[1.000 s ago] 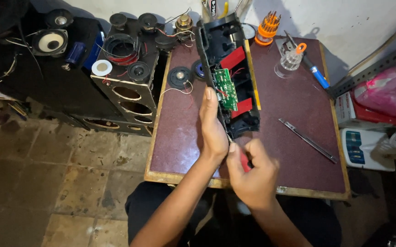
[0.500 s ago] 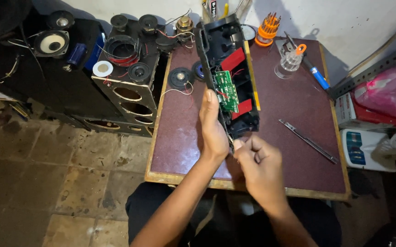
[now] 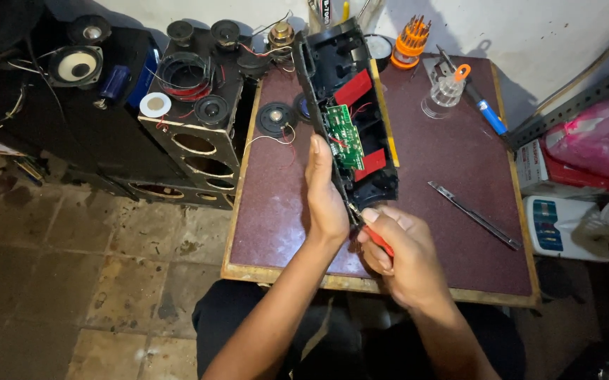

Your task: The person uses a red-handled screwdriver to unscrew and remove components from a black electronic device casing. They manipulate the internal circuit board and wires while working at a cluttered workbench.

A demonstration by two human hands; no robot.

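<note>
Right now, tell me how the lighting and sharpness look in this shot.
Head view: even, soft light on the maroon table, no glare; the left hand and right hand at the open black casing are reasonably sharp; the speaker cabinets and upper left corner sink into dark shadow; the right edge blurs slightly.

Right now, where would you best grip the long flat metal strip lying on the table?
Pinch the metal strip near its middle, across its narrow width, coming from above. It lies flat and diagonal on bare table, with nothing touching it, clear of the right hand.
</note>
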